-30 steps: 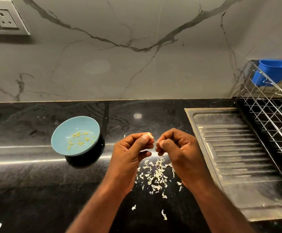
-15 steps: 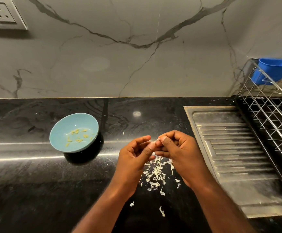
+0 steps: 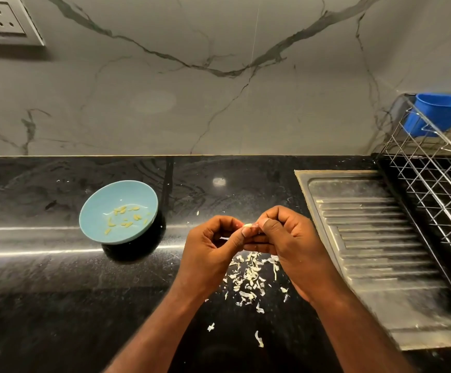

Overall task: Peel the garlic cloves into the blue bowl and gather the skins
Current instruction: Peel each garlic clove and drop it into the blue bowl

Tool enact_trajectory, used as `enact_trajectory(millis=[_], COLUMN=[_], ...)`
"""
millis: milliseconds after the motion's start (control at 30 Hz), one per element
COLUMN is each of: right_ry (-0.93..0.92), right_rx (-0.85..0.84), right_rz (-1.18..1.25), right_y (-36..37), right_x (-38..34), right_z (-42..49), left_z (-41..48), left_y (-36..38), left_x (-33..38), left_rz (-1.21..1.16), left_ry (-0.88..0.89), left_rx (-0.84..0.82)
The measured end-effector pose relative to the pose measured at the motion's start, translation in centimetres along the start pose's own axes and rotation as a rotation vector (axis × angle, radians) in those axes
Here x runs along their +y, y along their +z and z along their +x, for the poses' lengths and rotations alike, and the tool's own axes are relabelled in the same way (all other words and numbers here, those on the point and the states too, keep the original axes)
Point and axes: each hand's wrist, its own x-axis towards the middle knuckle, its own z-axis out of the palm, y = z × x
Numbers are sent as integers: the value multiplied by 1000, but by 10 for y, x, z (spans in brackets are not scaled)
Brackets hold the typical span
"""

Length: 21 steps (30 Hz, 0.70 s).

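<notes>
Both hands pinching one garlic clove [image 3: 248, 225]
Left hand [image 3: 211, 246] and right hand [image 3: 286, 238] grip it just above the skins [image 3: 248, 275] pile on the black tabletop [image 3: 44, 278]; blue bowl [image 3: 103, 200] with peeled cloves [image 3: 123, 219] sits to the left.

I counted two hands, a left hand [image 3: 208, 249] and a right hand [image 3: 291, 243], sharing one garlic clove [image 3: 247, 225]. There was one blue bowl [image 3: 90, 211] with roughly a dozen peeled cloves [image 3: 123, 219], one heap of skins [image 3: 248, 278] plus several strays, one drainboard [image 3: 375, 251], one wire rack [image 3: 434, 189], one blue tub [image 3: 439, 114] and one wall socket [image 3: 3, 20].
</notes>
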Motion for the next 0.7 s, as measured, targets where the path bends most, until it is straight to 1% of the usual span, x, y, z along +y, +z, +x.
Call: enact_trajectory(millis=[100, 200, 233, 267, 300, 400, 433, 467, 567, 633, 700], right_ry=[6, 3, -11, -33, -59, -91, -78, -64, -60, -107, -162], right_rx=[-10, 58, 84, 105, 117, 110, 102, 90, 60, 78, 98], right_rz=[13, 95, 86, 38, -62, -509, -587, -615, -625, -603, -526], right_y=[2, 2, 0, -3, -8, -20, -22, -23, -24, -22, -19], right_x=[-1, -1, -1, 1, 2, 11, 14, 15, 14, 10, 1], right_z=[-2, 0, 1, 2, 3, 3, 3, 3, 2, 2, 0], left_z=[1, 0, 0, -1, -1, -2, -2, -2, -2, -2, -3], left_y=[-3, -4, -5, -6, -6, -7, -6, -5, -2, 0, 2], left_x=[0, -1, -2, -1, 0, 4, 5, 6, 9, 11, 14], left_rz=[23, 13, 3, -3, -8, -59, -80, -99, -168, -207, -208], left_ry=[26, 35, 34, 34, 36, 37, 36, 34, 23, 10, 0], left_rx=[-1, 77, 90, 92, 89, 84, 88, 90, 92, 89, 85])
